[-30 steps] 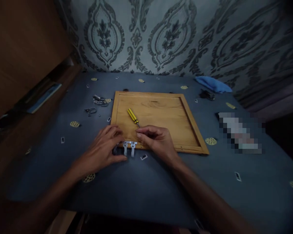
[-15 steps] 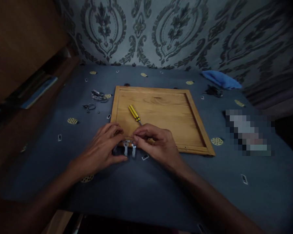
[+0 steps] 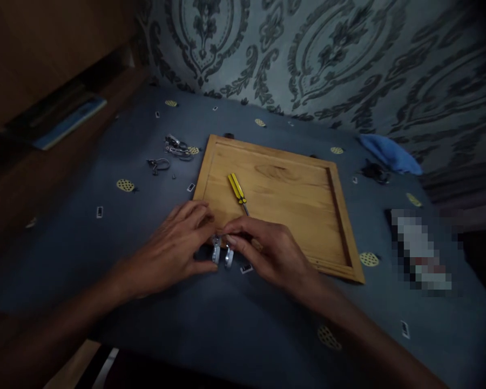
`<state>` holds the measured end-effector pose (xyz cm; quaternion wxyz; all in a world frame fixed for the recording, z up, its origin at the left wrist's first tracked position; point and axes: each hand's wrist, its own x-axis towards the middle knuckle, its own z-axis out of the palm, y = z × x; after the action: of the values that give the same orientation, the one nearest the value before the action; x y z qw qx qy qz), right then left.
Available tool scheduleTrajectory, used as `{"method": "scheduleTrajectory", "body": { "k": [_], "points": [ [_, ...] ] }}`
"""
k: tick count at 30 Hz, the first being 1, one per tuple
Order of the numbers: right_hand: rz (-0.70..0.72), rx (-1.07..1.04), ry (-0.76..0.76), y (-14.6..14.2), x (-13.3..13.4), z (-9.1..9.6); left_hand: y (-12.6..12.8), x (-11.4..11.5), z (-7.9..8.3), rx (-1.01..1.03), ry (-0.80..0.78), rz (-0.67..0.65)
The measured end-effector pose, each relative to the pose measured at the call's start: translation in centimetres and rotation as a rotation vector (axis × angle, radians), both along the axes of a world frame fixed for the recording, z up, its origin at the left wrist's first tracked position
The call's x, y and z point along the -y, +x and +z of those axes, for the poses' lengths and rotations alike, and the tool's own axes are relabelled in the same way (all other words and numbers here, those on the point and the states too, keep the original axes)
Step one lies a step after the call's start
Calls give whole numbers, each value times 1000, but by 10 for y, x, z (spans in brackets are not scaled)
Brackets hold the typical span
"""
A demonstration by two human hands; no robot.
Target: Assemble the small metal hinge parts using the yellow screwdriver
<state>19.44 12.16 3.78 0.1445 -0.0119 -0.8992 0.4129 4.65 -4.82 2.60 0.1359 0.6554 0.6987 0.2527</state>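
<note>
A square wooden panel lies flat on a blue patterned cloth. At its near edge sits a small silver metal bracket with two prongs hanging toward me. My left hand curls round the bracket's left side, thumb under it. My right hand pinches the bracket's top from the right with fingertips pressed together. A yellow-handled screwdriver rests on the panel just beyond my fingers.
More metal fittings and a clip lie left of the panel. A blue cloth bundle and a dark object sit at the far right. Patterned wallpaper rises behind; a wooden shelf runs along the left.
The view has swung so everything sits lower and tilted. My hands have closed in tighter on the bracket, and its prongs look more hidden under my fingers.
</note>
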Motion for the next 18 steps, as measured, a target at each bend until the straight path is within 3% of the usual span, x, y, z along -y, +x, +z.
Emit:
{"method": "scheduleTrajectory", "body": {
  "k": [6, 18],
  "points": [
    [74, -93, 84, -5, -2, -9, 0, 1, -3, 17, 2, 16],
    [135, 2, 66, -7, -6, -10, 0, 0, -4, 11, -17, 1]
  ]
}}
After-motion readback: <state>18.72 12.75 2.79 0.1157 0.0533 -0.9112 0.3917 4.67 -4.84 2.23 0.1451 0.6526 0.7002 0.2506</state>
